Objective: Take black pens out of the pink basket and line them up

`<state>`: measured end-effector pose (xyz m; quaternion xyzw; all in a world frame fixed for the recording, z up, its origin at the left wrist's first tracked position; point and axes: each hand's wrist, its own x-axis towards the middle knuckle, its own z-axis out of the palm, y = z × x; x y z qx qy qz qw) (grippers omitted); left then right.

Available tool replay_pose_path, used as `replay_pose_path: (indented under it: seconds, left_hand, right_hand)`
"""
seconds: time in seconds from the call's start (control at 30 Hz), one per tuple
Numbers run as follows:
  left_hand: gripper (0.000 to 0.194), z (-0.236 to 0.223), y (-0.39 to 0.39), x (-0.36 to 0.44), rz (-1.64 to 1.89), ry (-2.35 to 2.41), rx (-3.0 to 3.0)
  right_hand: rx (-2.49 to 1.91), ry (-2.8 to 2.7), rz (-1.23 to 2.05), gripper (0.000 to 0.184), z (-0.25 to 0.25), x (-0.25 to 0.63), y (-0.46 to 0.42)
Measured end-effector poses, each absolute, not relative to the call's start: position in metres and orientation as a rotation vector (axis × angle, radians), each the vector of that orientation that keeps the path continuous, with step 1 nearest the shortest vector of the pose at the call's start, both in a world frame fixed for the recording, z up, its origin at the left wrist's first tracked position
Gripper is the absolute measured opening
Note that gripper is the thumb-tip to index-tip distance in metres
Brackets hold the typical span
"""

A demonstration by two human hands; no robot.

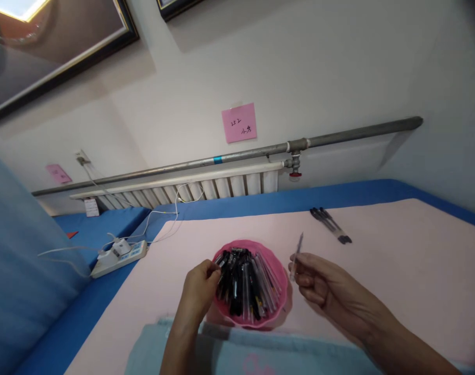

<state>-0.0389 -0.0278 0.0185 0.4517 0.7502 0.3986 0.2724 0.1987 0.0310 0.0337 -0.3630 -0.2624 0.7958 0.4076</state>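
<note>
My right hand point(319, 276) holds a slim, clear pen barrel point(299, 245) upright between thumb and fingers, to the right of a pink scalloped basket point(282, 304). At the basket's left rim is my left hand point(200, 286), its thumb and fingertips pinched together over the dark pen parts; whatever they grip is too small to make out. Black caps and dark pen parts point(235, 284) fill the left and middle of the basket. Clear pen tubes point(266, 281) lie along its right side. Farther right, several assembled black pens point(331, 225) lie side by side.
Pink paper point(397, 271) covers the blue table point(300, 196). A power strip point(120, 259) with plugs and white cables lies at the left. Behind the table are a radiator point(237, 185), a pipe point(253, 153) and a wall with a pink note point(239, 123).
</note>
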Motion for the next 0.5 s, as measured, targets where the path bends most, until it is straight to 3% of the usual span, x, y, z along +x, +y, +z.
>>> replay_pose_path:
  seconds: [0.27, 0.5]
  left_hand:
    - [0.013, 0.026, -0.032, -0.015, 0.491, 2.099, 1.691]
    - [0.019, 0.016, -0.026, -0.004, 0.595, 2.073, 1.606]
  right_hand:
    - [-0.950, -0.673, 1.980, 0.010, 0.032, 0.203, 0.038]
    - [-0.933, -0.665, 1.977, 0.013, 0.035, 0.203, 0.036]
